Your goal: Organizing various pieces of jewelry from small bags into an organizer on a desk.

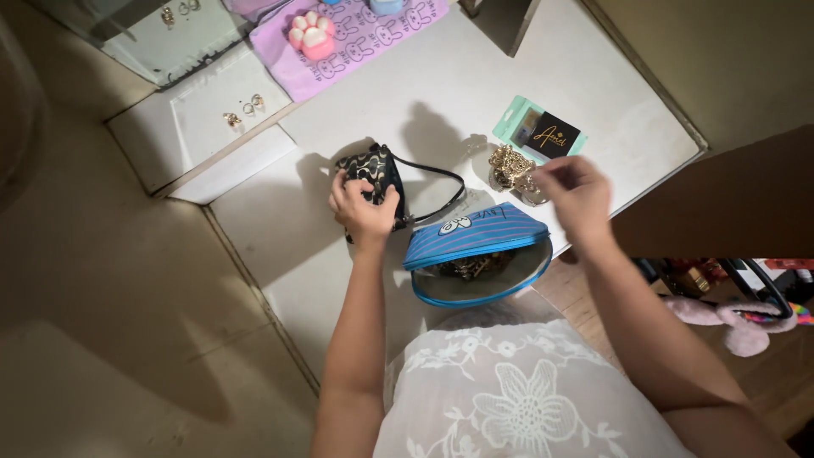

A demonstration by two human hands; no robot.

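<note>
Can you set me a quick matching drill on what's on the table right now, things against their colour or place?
Things:
1. small pouch
2. striped zip bag
3. chain jewellery
4. paw-shaped toy

Descriptions:
a. pink, on the purple mat
b. blue, lying open with its mouth toward the person
c. gold, at the right hand
d. black with a light pattern, held by the left hand

Pairs: 1-d, 2-b, 3-c, 4-a

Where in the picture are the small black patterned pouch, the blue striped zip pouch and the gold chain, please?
small black patterned pouch [379, 172]: head view, on its upper patterned face, above the left hand.
blue striped zip pouch [475, 237]: head view, on the striped flap.
gold chain [511, 167]: head view, on the bunched links left of the right hand.
</note>
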